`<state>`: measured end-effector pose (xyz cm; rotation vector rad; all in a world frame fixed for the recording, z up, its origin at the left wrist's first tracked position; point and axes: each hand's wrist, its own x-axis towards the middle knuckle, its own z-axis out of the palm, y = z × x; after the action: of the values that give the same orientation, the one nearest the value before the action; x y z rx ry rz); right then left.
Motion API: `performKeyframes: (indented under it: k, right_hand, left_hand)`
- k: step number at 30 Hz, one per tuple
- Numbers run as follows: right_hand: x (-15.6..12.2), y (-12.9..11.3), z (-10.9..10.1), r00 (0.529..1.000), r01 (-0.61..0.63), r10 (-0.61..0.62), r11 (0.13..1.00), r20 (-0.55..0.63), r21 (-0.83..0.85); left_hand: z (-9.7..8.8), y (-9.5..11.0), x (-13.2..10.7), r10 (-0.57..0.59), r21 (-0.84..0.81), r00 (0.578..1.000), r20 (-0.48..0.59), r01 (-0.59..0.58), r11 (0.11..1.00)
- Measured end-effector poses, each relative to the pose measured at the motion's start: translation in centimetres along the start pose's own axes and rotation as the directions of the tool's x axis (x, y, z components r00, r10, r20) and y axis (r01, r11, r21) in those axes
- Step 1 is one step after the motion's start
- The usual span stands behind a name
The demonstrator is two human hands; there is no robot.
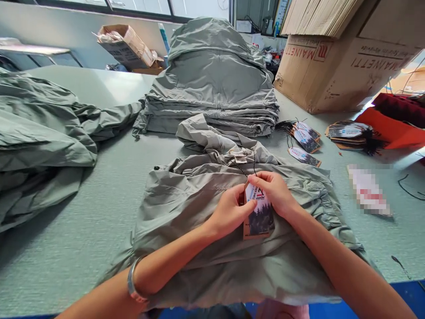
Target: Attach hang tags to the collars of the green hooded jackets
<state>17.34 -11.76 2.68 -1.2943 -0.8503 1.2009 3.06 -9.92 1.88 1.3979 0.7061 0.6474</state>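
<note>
A grey-green jacket [199,239] lies folded on the table before me, its hood [206,135] pointing away. Over its middle, my left hand [232,208] pinches a printed hang tag [260,221] by its left edge, thumb on the front. At the tag's top, my right hand [274,190] has its fingertips closed on the upper edge, where the black string [255,164] begins. That string runs up to the jacket's neck, close to a white label [239,158]. The fingertips partly hide the tag's upper end.
A stack of folded jackets [215,88] stands behind, with a loose pile of jackets [43,141] at left. Several hang tags [303,137] lie at right, beside another tag bundle [348,130]. A large cardboard box [325,75] occupies the back right.
</note>
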Motion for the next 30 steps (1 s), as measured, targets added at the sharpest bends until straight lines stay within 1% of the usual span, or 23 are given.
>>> performKeyframes:
  k: [2, 7, 12, 17, 20, 24, 27, 30]
  right_hand:
    - [-0.13, -0.13, 0.11, 1.0, -0.006, 0.007, 1.0, -0.018, 0.01]
    - [-0.41, -0.5, 0.25, 0.998, -0.008, 0.018, 0.989, -0.063, 0.146]
    - [-0.42, -0.57, -0.12, 0.999, 0.023, -0.016, 0.99, -0.05, 0.141]
    - [-0.45, -0.72, -0.4, 0.998, -0.006, 0.014, 0.991, -0.06, 0.133]
    - [-0.52, -0.79, -0.36, 0.997, -0.002, 0.012, 0.991, -0.07, 0.135]
    - [-0.54, -0.75, -0.11, 0.997, -0.007, 0.022, 0.983, -0.077, 0.186]
    - [-0.5, -0.67, 0.02, 0.996, -0.02, 0.039, 0.974, -0.078, 0.225]
    - [-0.48, -0.6, -0.13, 0.997, -0.032, 0.046, 0.974, -0.056, 0.225]
  left_hand:
    - [0.07, -0.03, -0.08, -0.01, 0.016, 1.0, 0.014, 0.01, 1.0]
    - [0.21, 0.13, -0.12, -0.025, 0.038, 0.998, 0.064, 0.023, 0.999]
    - [0.27, 0.25, -0.1, -0.031, 0.022, 0.997, 0.076, 0.029, 0.999]
    - [0.17, 0.17, -0.15, -0.029, 0.027, 0.996, 0.085, 0.026, 0.999]
    - [0.12, 0.25, -0.22, -0.018, 0.046, 0.996, 0.087, 0.014, 0.999]
    - [0.08, 0.4, -0.23, -0.013, 0.097, 0.997, 0.082, 0.005, 0.995]
    - [0.01, 0.35, -0.16, -0.012, 0.112, 0.995, 0.101, 0.0, 0.994]
    - [-0.06, 0.24, -0.09, -0.005, 0.118, 0.992, 0.124, -0.01, 0.993]
